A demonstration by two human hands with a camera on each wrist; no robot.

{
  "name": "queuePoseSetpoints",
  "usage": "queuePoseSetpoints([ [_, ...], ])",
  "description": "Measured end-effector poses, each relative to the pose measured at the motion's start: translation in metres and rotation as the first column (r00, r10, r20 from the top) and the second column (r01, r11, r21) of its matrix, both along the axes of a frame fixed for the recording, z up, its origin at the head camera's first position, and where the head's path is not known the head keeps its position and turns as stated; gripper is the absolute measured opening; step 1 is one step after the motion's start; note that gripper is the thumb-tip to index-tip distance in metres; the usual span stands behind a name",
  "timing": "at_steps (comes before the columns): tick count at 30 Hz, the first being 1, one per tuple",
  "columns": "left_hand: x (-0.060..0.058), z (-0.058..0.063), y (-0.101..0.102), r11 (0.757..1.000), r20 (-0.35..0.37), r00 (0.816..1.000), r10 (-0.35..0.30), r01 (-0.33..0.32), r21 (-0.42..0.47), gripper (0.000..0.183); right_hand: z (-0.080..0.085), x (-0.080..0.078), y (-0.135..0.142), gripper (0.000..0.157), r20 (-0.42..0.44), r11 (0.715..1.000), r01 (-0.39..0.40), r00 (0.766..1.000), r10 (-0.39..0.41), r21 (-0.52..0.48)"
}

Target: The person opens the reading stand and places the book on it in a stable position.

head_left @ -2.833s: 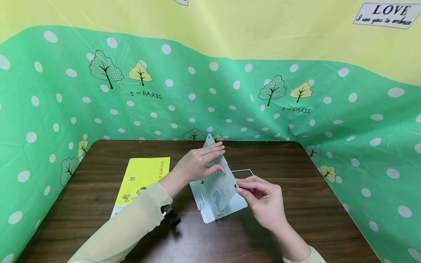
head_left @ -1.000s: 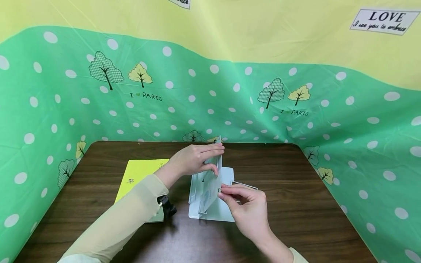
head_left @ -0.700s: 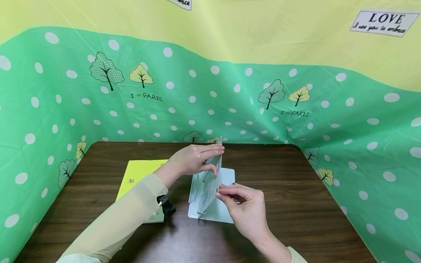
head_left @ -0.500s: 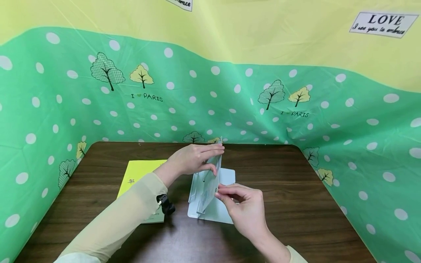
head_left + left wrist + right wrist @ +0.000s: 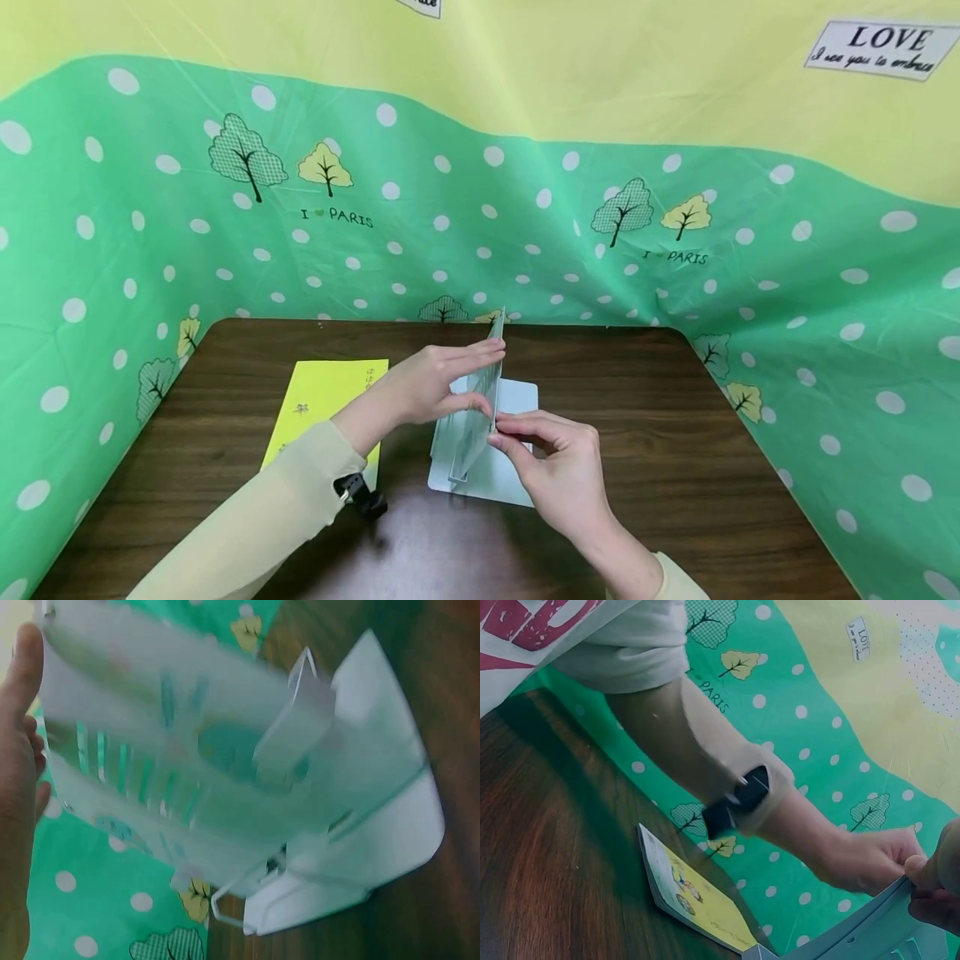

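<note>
A pale blue book stand (image 5: 517,400) with a whale print stands at the middle of the table. Its slotted panel (image 5: 471,446) is tilted up, nearly edge-on in the head view. My left hand (image 5: 427,383) lies against the panel's left face with straight fingers, thumb spread, tips at its edge. Thumb and forefinger of my right hand (image 5: 558,471) pinch the panel's near right edge. In the left wrist view, a bent wire leg (image 5: 215,904) and small ledge clip (image 5: 300,724) show beside the base plate (image 5: 409,817).
A yellow booklet (image 5: 330,387) lies left of the stand, partly under my left forearm. A black wrist device (image 5: 362,497) hangs from the left sleeve. The dark wooden table (image 5: 675,467) is bordered by a green and yellow printed cloth (image 5: 480,242).
The panel has turned from facing the head camera to edge-on, the stand turning with it. My left hand has just slid slightly left and down. My right hand keeps its pinch.
</note>
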State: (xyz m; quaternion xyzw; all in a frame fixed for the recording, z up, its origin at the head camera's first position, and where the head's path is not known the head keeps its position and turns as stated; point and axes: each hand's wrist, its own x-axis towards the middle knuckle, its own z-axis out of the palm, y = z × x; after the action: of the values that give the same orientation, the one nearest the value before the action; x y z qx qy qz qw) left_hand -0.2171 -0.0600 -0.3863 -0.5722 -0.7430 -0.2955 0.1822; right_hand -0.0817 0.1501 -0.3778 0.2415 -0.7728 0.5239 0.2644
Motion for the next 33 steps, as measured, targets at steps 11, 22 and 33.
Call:
queuePoseSetpoints([
  [11, 0.044, -0.001, 0.003, 0.992, 0.366, 0.925, 0.102, -0.124, 0.037, 0.084, -0.001, -0.003, 0.002, 0.023, 0.000, 0.998, -0.057, 0.998, 0.057, -0.013],
  [22, 0.046, -0.002, 0.002, 0.991, 0.405, 0.906, 0.119, -0.135, 0.011, 0.093, -0.003, -0.005, 0.012, 0.026, 0.101, 0.981, -0.191, 0.976, 0.195, -0.042],
  [33, 0.047, -0.004, 0.002, 0.986, 0.393, 0.908, 0.144, -0.167, 0.025, 0.089, -0.005, -0.008, 0.024, 0.029, 0.131, 0.972, -0.204, 0.967, 0.218, -0.114],
])
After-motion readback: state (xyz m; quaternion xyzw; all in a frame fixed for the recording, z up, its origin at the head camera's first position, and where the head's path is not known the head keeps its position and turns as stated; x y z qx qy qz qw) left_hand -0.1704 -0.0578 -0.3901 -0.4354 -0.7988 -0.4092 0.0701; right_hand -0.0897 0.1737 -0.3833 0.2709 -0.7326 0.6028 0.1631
